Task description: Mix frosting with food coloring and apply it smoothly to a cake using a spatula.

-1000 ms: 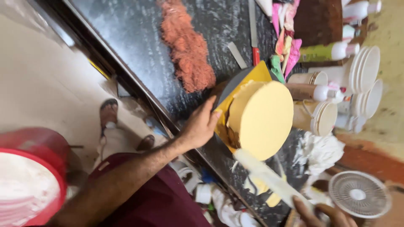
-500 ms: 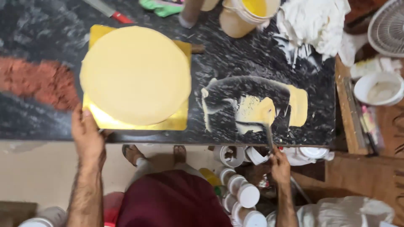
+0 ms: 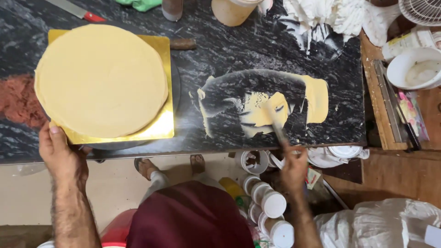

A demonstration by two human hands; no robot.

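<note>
A round cake (image 3: 101,78) coated in pale yellow cream sits on a square gold board (image 3: 161,124) on the black marble counter (image 3: 239,50). My left hand (image 3: 59,154) rests at the board's near left corner, thumb touching the cake's edge. My right hand (image 3: 294,167) grips the handle of a palette knife (image 3: 275,121), whose blade lies on a smear of yellow cream (image 3: 317,96) spread on the counter right of the cake.
A red-handled knife (image 3: 76,11) and a tub of cream (image 3: 234,10) lie at the counter's far edge, with white wadded material (image 3: 321,16) beside them. Reddish crumbs (image 3: 16,98) lie left. A white bowl (image 3: 413,69) sits right. Lidded tubs (image 3: 271,204) stand below.
The view has swung from a tilted angle to straight over the counter. My right hand has brought the palette knife onto the cream smear. My left hand stays at the board.
</note>
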